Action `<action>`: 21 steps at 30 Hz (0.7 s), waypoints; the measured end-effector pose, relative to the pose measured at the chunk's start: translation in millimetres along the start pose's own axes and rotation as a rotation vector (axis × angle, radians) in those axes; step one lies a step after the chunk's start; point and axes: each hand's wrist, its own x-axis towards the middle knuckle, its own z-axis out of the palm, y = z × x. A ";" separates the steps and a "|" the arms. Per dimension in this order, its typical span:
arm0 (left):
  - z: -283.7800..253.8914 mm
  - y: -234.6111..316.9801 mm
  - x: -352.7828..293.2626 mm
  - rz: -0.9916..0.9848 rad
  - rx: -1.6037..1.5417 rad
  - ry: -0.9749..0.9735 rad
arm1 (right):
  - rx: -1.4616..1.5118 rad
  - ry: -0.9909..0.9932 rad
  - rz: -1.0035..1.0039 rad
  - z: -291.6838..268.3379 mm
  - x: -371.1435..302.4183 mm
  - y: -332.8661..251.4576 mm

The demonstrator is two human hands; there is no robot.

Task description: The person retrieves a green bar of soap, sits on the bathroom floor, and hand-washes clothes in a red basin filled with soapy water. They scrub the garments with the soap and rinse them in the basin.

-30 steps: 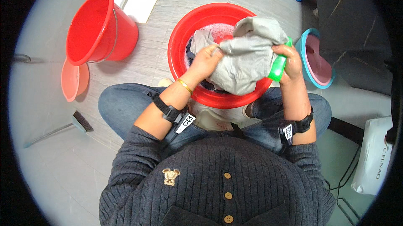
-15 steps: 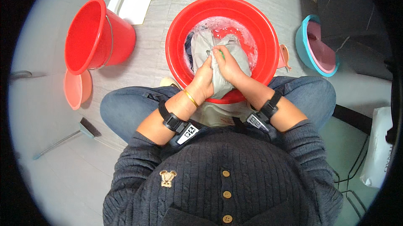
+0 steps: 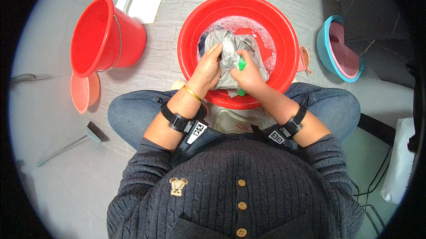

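A large red basin (image 3: 284, 30) in front of me holds sudsy water and a wet grey garment (image 3: 227, 48). My left hand (image 3: 207, 68), a gold bangle at its wrist, is closed on a bunched fold of this garment. Close beside it, my right hand (image 3: 248, 75) grips a bright green object (image 3: 242, 64) against the cloth. Green shows above and below the fingers; the palm covers the rest, so its kind is unclear. Some dark cloth (image 3: 202, 46) lies in the water left of the garment.
A red bucket (image 3: 138, 39) and a small pink basin (image 3: 91, 92) stand on the left, near a broom (image 3: 95, 135). Behind them is a white squat toilet (image 3: 133, 4). Blue and pink basins (image 3: 326, 55) lean on the right, and an orange dipper (image 3: 305, 59) sits beside the red basin.
My hands, pressed together before, have moved apart. The right has shifted slightly right and down, baring more of the green object. The left now pinches a raised fold of the grey garment.
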 end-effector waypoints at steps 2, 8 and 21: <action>-5.5 2.8 1.7 0.116 0.266 -0.017 | 0.187 0.031 0.118 -13.2 8.2 -16.1; -19.6 6.6 3.8 0.379 1.074 -0.283 | 0.785 -0.153 0.077 -66.6 20.0 -38.8; 12.5 0.4 -17.2 -0.070 -0.290 -0.233 | -0.295 0.186 -0.422 -29.9 11.3 -27.3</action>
